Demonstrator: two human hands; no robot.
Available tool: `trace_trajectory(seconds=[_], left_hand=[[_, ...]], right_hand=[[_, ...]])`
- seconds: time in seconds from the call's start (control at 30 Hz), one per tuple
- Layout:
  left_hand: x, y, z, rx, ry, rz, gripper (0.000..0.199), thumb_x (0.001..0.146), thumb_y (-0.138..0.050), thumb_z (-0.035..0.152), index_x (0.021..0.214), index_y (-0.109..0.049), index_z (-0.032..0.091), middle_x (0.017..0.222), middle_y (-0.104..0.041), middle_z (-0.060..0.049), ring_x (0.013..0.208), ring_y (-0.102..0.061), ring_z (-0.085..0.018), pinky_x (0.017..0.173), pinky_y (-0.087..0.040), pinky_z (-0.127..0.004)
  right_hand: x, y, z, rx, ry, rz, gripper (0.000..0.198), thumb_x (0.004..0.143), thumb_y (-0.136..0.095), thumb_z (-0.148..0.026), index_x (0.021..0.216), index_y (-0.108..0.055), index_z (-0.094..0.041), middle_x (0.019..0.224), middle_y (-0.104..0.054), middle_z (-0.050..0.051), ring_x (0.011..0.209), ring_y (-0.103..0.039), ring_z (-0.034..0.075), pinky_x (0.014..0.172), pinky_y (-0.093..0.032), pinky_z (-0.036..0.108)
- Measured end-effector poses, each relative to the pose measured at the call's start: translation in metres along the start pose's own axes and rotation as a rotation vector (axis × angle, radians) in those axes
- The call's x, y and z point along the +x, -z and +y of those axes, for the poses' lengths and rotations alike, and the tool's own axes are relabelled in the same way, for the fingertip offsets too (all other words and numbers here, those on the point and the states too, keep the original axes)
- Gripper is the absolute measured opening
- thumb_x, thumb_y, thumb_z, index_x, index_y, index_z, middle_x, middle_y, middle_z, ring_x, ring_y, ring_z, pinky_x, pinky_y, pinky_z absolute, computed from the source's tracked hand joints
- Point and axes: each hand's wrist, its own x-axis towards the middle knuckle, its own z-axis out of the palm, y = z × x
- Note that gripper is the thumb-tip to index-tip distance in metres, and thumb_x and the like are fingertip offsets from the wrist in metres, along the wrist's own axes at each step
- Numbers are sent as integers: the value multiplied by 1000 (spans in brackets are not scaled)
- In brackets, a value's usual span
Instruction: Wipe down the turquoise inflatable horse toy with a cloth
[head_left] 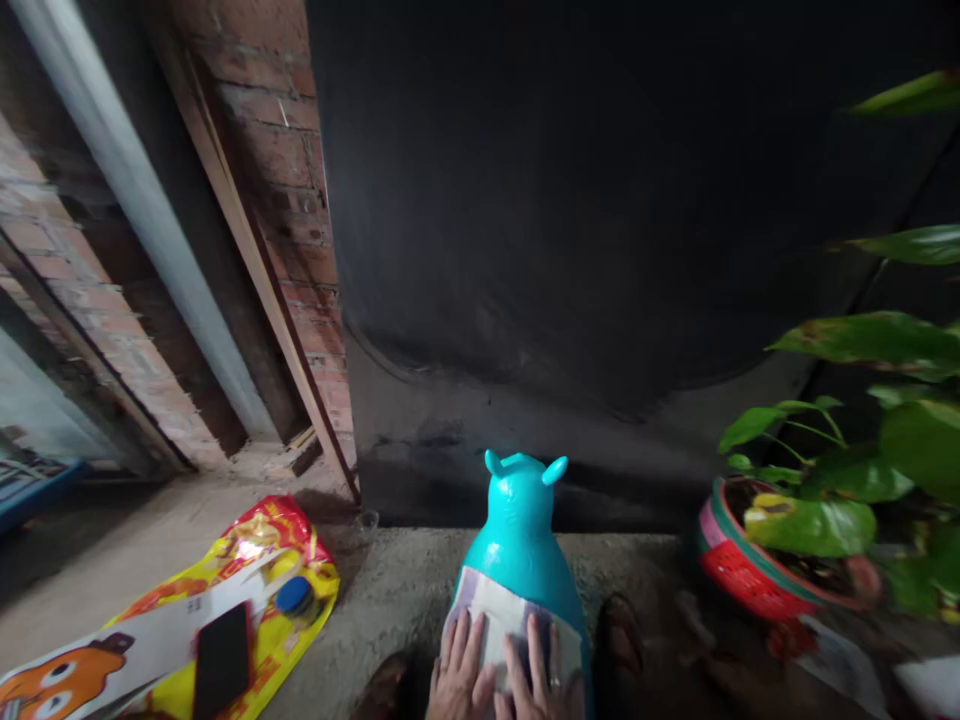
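A turquoise inflatable animal toy (521, 510) with two small ears stands on the floor in front of me, its head toward the dark panel. Over its back lies a pale cloth (495, 610) with lilac stripes. Flat on the cloth, fingers spread, rests my left hand (463, 670). Beside it my right hand (534, 670) also presses flat on the cloth, with a ring on one finger. Neither hand grasps anything. The rear of the toy is out of view below.
A yellow and red plastic bag (300, 640) lies at left, bearing a phone (223, 660), a blue-capped jar (294, 597) and a printed sheet (82, 670). A potted plant (727, 560) stands at right. A dark panel (570, 250) rises ahead; a wooden plank (255, 240) leans by the bricks.
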Motion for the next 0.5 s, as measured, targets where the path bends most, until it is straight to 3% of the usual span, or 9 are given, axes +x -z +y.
trace_trajectory(seconds=[0.1, 0.27, 0.37, 0.5], left_hand=[[33, 1, -7, -69, -55, 56, 63, 93, -31, 43, 150, -21, 19, 162, -5, -4, 151, -2, -25, 124, -21, -50], [78, 21, 3, -158, -129, 127, 66, 93, -30, 45, 151, -21, 15, 163, -4, -3, 151, 4, -22, 126, -11, -44], [87, 32, 9, -164, -138, 126, 67, 92, -30, 45, 151, -22, 13, 163, -6, -4, 151, 2, -20, 127, -9, -38], [80, 35, 17, -168, -109, 143, 69, 91, -29, 45, 151, -24, 11, 163, -12, -6, 151, -4, -22, 126, -11, -37]], right_hand=[[31, -10, -1, 14, -24, -8, 44, 91, -45, -38, 135, -54, -36, 150, -40, 9, 138, -36, 43, 96, -38, 76], [74, -30, 6, 67, 3, -97, 53, 95, -37, -48, 147, -32, -39, 158, -24, 4, 144, -23, 44, 95, -36, 81], [85, -37, 9, 69, -2, -125, 55, 95, -37, -50, 148, -27, -39, 160, -19, 5, 145, -19, 45, 96, -31, 83], [85, -34, 6, 73, -12, -134, 53, 95, -37, -49, 147, -31, -39, 159, -21, 2, 145, -21, 44, 97, -35, 79]])
